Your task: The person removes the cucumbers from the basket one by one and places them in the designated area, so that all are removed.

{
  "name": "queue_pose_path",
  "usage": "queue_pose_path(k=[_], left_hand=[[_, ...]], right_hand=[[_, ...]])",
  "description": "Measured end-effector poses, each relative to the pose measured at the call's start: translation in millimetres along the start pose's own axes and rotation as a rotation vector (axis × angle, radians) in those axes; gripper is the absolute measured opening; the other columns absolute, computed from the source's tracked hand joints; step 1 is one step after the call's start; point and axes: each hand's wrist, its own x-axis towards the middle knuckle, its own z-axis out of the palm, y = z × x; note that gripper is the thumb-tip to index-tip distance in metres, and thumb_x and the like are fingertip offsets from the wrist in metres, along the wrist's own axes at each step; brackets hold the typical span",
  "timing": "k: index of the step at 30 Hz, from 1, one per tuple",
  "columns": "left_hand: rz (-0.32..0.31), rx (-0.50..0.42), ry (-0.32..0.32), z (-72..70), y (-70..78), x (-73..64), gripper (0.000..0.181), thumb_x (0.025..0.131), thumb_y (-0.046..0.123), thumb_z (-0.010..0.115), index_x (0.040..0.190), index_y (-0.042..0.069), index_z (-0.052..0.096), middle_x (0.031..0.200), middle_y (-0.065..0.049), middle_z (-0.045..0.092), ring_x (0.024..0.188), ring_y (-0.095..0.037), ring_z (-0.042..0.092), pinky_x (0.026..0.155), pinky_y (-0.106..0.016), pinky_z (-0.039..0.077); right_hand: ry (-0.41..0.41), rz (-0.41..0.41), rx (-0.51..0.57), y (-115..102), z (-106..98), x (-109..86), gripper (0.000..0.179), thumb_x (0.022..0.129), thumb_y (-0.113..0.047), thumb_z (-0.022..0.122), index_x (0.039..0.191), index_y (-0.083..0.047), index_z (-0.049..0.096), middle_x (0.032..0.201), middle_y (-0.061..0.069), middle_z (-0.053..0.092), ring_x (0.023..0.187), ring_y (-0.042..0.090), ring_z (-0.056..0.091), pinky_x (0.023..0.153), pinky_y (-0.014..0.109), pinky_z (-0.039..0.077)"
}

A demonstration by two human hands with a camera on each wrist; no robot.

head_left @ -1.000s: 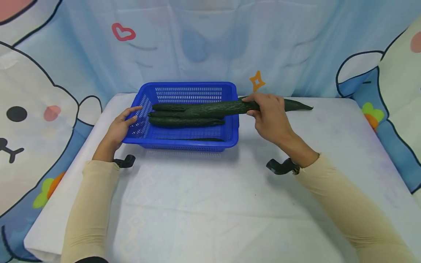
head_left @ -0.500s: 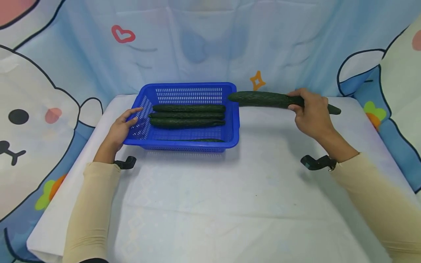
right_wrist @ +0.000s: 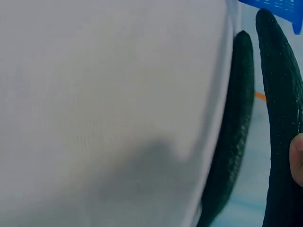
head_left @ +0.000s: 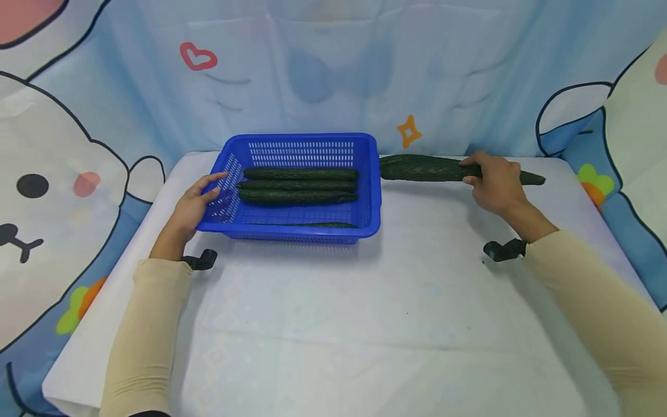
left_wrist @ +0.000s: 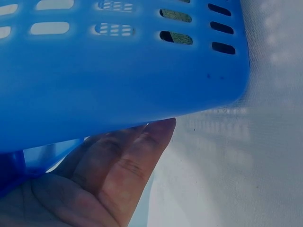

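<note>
My right hand [head_left: 495,182] grips a long dark green cucumber [head_left: 422,168] near its right part, to the right of the blue plastic basket [head_left: 292,230]. The cucumber's left end is right at the basket's right wall. In the right wrist view, a second cucumber [right_wrist: 236,118] lies along the table edge beside the held cucumber [right_wrist: 279,94]; from the head it is mostly hidden. My left hand [head_left: 187,208] holds the basket's left end, fingers over its rim; the left wrist view shows fingers [left_wrist: 137,161] against the outside of the basket. Several cucumbers [head_left: 299,197] lie lengthwise inside.
A white cloth covers the table [head_left: 333,324]. Behind it hangs a blue printed curtain [head_left: 333,69], close to the basket's back. The table's left and right edges slope outward toward the front.
My right hand has carried the cucumber rightward out from over the basket, then lowered it beside the basket. My left hand and the basket have stayed in place.
</note>
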Motion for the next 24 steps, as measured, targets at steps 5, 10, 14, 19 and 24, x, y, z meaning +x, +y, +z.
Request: queue_pose_path(k=[5, 10, 14, 19, 24], left_hand=[[0.008, -0.012, 0.004, -1.5, -0.1, -0.5, 0.042, 0.107, 0.032, 0.035, 0.149, 0.033, 0.04, 0.167, -0.002, 0.012, 0.15, -0.039, 0.021, 0.117, -0.061, 0.024], [0.011, -0.012, -0.006, 1.9, 0.3, 0.5, 0.043, 0.107, 0.032, 0.035, 0.15, 0.032, 0.039, 0.167, -0.003, 0.012, 0.15, -0.039, 0.019, 0.118, -0.061, 0.022], [0.02, -0.009, -0.008, 4.1, 0.0, 0.2, 0.044, 0.107, 0.031, 0.035, 0.151, 0.03, 0.038, 0.167, -0.002, 0.011, 0.151, -0.038, 0.018, 0.118, -0.061, 0.021], [0.042, -0.005, -0.003, 2.5, -0.6, -1.3, 0.045, 0.107, 0.028, 0.035, 0.152, 0.027, 0.037, 0.167, -0.002, 0.012, 0.15, -0.036, 0.02, 0.119, -0.06, 0.02], [0.045, -0.017, -0.009, 1.3, -1.0, -0.5, 0.045, 0.107, 0.028, 0.036, 0.152, 0.027, 0.037, 0.167, -0.003, 0.013, 0.15, -0.036, 0.021, 0.118, -0.06, 0.021]], right_hand=[[-0.071, -0.043, -0.004, -2.3, 16.4, 11.3, 0.032, 0.098, -0.009, 0.06, 0.129, -0.002, 0.055, 0.116, 0.032, 0.063, 0.111, 0.053, 0.052, 0.093, 0.064, 0.028], [-0.129, -0.075, -0.012, -3.4, 26.3, 19.1, 0.033, 0.096, -0.008, 0.061, 0.128, -0.003, 0.054, 0.117, 0.03, 0.062, 0.108, 0.051, 0.054, 0.092, 0.063, 0.029], [-0.152, -0.08, -0.021, -1.7, 28.9, 25.0, 0.033, 0.097, -0.009, 0.06, 0.129, -0.003, 0.053, 0.125, 0.028, 0.06, 0.111, 0.05, 0.053, 0.095, 0.063, 0.029], [-0.19, -0.064, -0.035, -0.2, 31.2, 34.1, 0.033, 0.098, -0.011, 0.059, 0.13, -0.004, 0.053, 0.132, 0.027, 0.057, 0.116, 0.05, 0.051, 0.097, 0.062, 0.029], [-0.228, -0.036, -0.031, 3.6, 35.2, 37.4, 0.033, 0.099, -0.011, 0.057, 0.131, -0.004, 0.052, 0.133, 0.027, 0.056, 0.116, 0.049, 0.051, 0.096, 0.062, 0.029]])
